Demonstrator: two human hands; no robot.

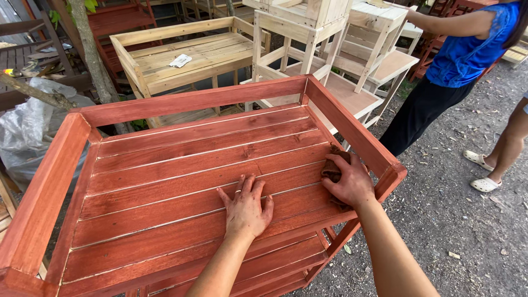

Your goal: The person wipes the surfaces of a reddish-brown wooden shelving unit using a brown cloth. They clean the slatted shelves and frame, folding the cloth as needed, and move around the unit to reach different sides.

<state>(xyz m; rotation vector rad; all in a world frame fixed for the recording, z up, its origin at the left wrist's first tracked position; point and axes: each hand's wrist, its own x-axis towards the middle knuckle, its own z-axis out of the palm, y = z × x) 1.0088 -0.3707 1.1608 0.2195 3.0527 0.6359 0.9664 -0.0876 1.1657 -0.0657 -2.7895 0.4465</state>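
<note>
Red-brown stain coats the slatted wooden shelf (181, 165), pale lines showing between its boards. Her right hand (349, 184) clutches a stained rag (333, 165) against the slats; her left hand (246, 208) lies flat, fingers spread, holding nothing.

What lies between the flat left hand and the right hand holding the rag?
Only bare red-stained slats lie between the left hand and the right hand gripping the brown rag, as the head view shows.

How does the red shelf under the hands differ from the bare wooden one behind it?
The red shelf is stained reddish-brown; the bare shelf is pale, unstained wood. The red shelf has both hands on it, the right hand pressing a rag; the bare shelf holds only a paper scrap. Both have slatted tops with raised rails.
</note>
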